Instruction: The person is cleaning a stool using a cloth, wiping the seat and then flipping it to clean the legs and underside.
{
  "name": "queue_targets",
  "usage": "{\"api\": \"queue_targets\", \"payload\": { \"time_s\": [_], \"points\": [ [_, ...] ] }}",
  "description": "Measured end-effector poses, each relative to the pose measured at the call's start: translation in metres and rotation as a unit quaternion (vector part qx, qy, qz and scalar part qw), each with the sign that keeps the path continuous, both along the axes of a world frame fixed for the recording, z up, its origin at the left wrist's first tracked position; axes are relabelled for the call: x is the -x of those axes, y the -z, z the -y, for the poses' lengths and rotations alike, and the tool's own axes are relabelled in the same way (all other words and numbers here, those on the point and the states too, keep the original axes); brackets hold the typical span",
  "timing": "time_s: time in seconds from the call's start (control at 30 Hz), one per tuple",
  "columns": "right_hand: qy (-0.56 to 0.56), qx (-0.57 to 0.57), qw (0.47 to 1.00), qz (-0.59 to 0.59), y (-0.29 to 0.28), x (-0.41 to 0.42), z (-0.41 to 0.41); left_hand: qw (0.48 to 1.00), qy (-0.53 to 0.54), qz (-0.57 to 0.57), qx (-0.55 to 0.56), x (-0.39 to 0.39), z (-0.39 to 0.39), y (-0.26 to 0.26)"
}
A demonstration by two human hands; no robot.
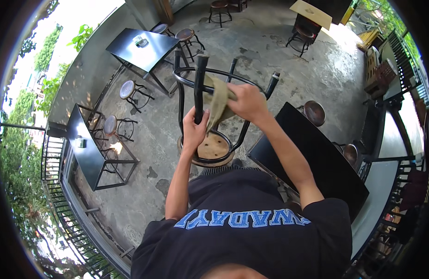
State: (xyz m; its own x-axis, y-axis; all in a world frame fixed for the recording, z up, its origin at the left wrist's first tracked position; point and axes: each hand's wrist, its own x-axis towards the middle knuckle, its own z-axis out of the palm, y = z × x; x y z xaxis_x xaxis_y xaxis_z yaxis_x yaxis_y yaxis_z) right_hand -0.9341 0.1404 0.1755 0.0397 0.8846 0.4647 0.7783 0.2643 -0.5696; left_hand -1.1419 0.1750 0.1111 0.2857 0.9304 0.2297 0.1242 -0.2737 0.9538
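Before me a stool is turned upside down, its black metal legs (pixel 199 75) pointing up and its round wooden seat (pixel 213 145) lowest, close to my body. My left hand (pixel 194 128) grips one of the legs below the ring. In my right hand (pixel 248 103) is an olive-green cloth (pixel 218 101), which loops over the black metal foot ring (pixel 186 82) beside that leg. Part of the cloth hangs down between my two hands. The fingertips of my right hand are partly hidden by the cloth.
A black table (pixel 305 157) stands close on my right, with round stools (pixel 314 113) beyond it. To the left are two more dark tables (pixel 90 146) (pixel 141 47) with stools. A railing (pixel 66 212) borders the concrete floor (pixel 144 209).
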Motion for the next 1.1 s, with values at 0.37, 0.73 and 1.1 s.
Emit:
{"api": "queue_targets", "payload": {
  "time_s": [0.37,0.73,1.1],
  "points": [
    [-0.001,-0.079,0.996,-0.033,0.048,0.009,-0.007,0.996,-0.014,-0.091,-0.007,0.009,-0.001,0.009],
    [-0.056,-0.026,0.985,-0.162,0.091,-0.055,-0.032,0.997,-0.042,-0.054,0.034,0.013,-0.007,0.003],
    [-0.055,-0.037,0.998,-0.022,0.028,0.036,-0.053,0.999,-0.029,-0.032,0.012,0.043,-0.038,0.017]
  ]
}}
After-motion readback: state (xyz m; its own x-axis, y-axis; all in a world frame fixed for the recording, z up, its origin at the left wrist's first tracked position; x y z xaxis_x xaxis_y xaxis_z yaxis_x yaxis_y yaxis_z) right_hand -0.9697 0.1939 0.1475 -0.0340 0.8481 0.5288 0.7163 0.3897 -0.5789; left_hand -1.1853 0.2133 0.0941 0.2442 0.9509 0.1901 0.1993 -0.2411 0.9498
